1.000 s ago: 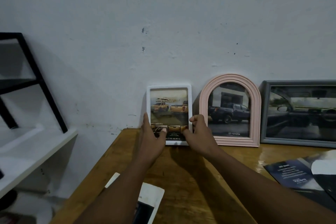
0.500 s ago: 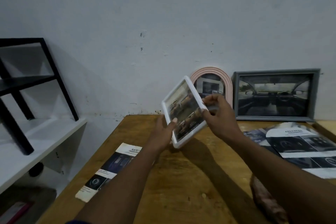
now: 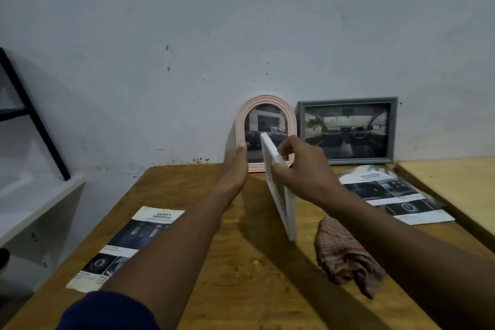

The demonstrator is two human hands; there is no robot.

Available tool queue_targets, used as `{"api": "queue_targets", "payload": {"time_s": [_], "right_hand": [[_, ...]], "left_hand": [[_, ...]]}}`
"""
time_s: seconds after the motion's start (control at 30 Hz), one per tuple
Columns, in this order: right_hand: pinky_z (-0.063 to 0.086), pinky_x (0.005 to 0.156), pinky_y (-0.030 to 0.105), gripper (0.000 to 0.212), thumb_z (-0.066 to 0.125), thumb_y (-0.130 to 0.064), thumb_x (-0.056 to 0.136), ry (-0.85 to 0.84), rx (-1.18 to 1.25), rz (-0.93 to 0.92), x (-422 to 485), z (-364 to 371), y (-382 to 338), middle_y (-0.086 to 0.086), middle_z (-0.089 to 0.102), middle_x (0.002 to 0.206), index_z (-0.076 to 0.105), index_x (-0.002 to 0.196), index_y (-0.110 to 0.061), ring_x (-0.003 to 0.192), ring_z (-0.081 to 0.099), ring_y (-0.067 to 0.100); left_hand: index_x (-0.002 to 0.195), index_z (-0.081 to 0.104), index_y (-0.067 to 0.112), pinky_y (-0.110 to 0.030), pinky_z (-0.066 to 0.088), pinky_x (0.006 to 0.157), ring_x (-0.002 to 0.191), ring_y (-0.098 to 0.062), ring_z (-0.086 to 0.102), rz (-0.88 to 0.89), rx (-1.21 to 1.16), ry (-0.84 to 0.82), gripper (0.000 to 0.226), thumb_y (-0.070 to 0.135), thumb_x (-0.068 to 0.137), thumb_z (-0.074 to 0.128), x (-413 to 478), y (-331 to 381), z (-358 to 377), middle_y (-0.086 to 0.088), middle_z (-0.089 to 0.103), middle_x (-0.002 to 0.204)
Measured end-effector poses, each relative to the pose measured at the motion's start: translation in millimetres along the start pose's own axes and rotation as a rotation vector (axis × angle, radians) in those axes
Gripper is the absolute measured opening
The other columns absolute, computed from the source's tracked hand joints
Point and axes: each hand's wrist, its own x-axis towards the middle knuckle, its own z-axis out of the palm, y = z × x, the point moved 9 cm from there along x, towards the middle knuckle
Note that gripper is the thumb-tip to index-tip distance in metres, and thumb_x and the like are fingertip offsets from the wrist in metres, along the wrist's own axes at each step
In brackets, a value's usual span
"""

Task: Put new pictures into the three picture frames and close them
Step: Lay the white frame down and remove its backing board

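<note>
The white rectangular picture frame [image 3: 281, 203] is showing almost edge-on and tilted, just its thin rim visible — right hand [image 3: 302, 171] is pinching the upper edge, left hand [image 3: 234, 169] is hovering flat-fingered beside it.

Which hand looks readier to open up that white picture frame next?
Probably the left hand: it is open and holds nothing, beside the white picture frame. The right hand grips the frame's upper part, holding it edge-on, so it seems better kept as the steadying hand.
</note>
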Motion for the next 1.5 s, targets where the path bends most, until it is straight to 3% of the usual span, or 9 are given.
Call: {"api": "queue_targets", "payload": {"time_s": [0.1, 0.23, 0.33, 0.43, 0.57, 0.77, 0.97, 1.3, 1.5], "right_hand": [[0.049, 0.065, 0.023, 0.033, 0.070, -0.039, 0.087, -0.045, -0.014, -0.038, -2.7, 25.3, -14.0, -0.009, 0.059, 0.108, 0.053, 0.113, -0.027, 0.086, 0.060, 0.009], [0.043, 0.068, 0.020, 0.030, 0.060, -0.040, 0.095, -0.140, 0.108, 0.026, -5.8, 61.3, -11.9, -0.008, 0.059, 0.114, 0.054, 0.120, -0.023, 0.097, 0.055, 0.009], [0.050, 0.074, 0.027, 0.025, 0.058, -0.037, 0.096, -0.182, 0.107, 0.114, -7.8, 76.4, 19.5, -0.004, 0.061, 0.116, 0.054, 0.117, -0.024, 0.095, 0.056, 0.010], [0.055, 0.084, 0.041, 0.038, 0.059, -0.046, 0.090, -0.201, -0.021, 0.248, -13.4, 79.4, 66.0, -0.001, 0.060, 0.118, 0.053, 0.121, -0.026, 0.101, 0.057, 0.017], [0.049, 0.095, 0.047, 0.047, 0.055, -0.048, 0.090, -0.259, -0.177, 0.288, -28.4, 86.4, 101.6, 0.005, 0.057, 0.132, 0.049, 0.129, -0.023, 0.117, 0.053, 0.026], [0.043, 0.101, 0.048, 0.052, 0.052, -0.051, 0.093, -0.279, -0.337, 0.227, -26.8, 95.6, 110.4, 0.007, 0.050, 0.140, 0.043, 0.134, -0.022, 0.127, 0.044, 0.030], [0.039, 0.102, 0.051, 0.057, 0.048, -0.057, 0.093, -0.376, -0.422, 0.219, 2.2, 109.6, 123.4, 0.006, 0.050, 0.142, 0.038, 0.137, -0.022, 0.132, 0.042, 0.030], [0.044, 0.100, 0.046, 0.053, 0.044, -0.058, 0.093, -0.329, -0.460, 0.131, 15.2, 123.0, 122.5, 0.010, 0.059, 0.127, 0.039, 0.130, -0.020, 0.116, 0.055, 0.028], [0.027, 0.109, 0.055, 0.111, 0.025, -0.101, 0.051, -0.371, -0.454, 0.192, 18.2, 132.7, 127.1, 0.011, 0.042, 0.136, 0.035, 0.130, -0.025, 0.128, 0.042, 0.033]], "left_hand": [[0.152, 0.032, 0.027, -0.045, 0.053, 0.095, 0.116, -0.027, 0.056, 0.087, -0.083, 0.004, 0.059, 0.061, 0.105, 0.027, -3.1, 24.2, -16.3, -0.009, 0.044, 0.152], [0.136, 0.039, 0.032, -0.033, 0.053, 0.080, 0.104, -0.020, 0.058, 0.113, -0.015, -0.011, 0.040, 0.056, 0.107, 0.026, -5.9, 18.8, -27.8, 0.000, 0.051, 0.131], [0.149, 0.038, 0.028, -0.044, 0.049, 0.101, 0.122, -0.025, 0.057, 0.095, 0.105, 0.016, 0.060, 0.064, 0.103, 0.025, -0.2, -3.0, -32.8, 0.000, 0.050, 0.145], [0.143, 0.047, 0.024, -0.043, 0.051, 0.097, 0.116, -0.025, 0.061, 0.091, 0.173, -0.011, 0.068, 0.071, 0.099, 0.022, 3.9, -28.1, -30.0, -0.004, 0.058, 0.140], [0.145, 0.043, 0.036, -0.058, 0.042, 0.108, 0.132, -0.030, 0.052, -0.025, 0.221, -0.017, 0.113, 0.106, 0.060, 0.018, 14.9, -78.0, -24.3, -0.002, 0.052, 0.148], [0.162, 0.011, 0.036, -0.051, 0.031, 0.116, 0.151, -0.032, 0.028, -0.012, 0.516, -0.052, 0.070, 0.067, 0.101, 0.027, -17.7, -77.7, -9.5, -0.002, 0.025, 0.167], [0.162, 0.004, 0.035, -0.051, 0.022, 0.120, 0.156, -0.028, 0.013, 0.130, 0.672, -0.059, 0.073, 0.068, 0.100, 0.023, 0.7, -82.4, 6.8, -0.003, 0.014, 0.170], [0.161, -0.007, 0.034, -0.055, 0.023, 0.122, 0.156, -0.031, 0.013, 0.074, 0.633, -0.051, 0.093, 0.081, 0.082, 0.009, 13.0, -102.7, 12.0, 0.000, 0.008, 0.171], [0.163, -0.004, 0.027, -0.053, 0.022, 0.121, 0.156, -0.030, 0.013, 0.039, 0.614, -0.025, 0.099, 0.082, 0.081, 0.008, 12.0, -101.8, 8.6, -0.002, 0.009, 0.171]]}}
